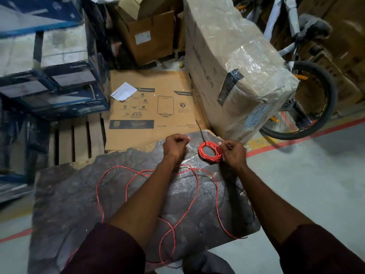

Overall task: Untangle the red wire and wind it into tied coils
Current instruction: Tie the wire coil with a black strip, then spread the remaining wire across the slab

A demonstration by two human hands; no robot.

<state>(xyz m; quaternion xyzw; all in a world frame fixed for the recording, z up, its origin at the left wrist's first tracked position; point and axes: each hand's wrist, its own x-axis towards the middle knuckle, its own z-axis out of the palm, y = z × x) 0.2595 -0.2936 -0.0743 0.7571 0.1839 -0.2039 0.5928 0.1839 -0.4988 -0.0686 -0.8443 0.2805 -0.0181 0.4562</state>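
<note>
My right hand (pixel 234 155) pinches the red coil (pixel 209 152) by its near edge, fingers curled round the bunched turns and holding it just above the far end of the dark plastic-covered slab (pixel 69 194). A thin black tie (pixel 201 133) sticks up from the top of the coil, so I judge this bundle wound and in the middle of being bound. My left hand (pixel 174 147) is balled into a fist just beside the coil; it may be drawing on the other end of the tie, but I cannot tell what, if anything, is inside those curled fingers. That makes one coil close to finished, I'd say. The rest is plainly undone: a long run of loose red wire (pixel 216 196) sprawls across the slab in wide crossing loops under my forearms, and one loop drops over the near edge toward the floor (whether it joins the coil I'm holding or is a separate length, I can't make out). It needs straightening, winding and tying, so by my reckoning most of the work is left.
</note>
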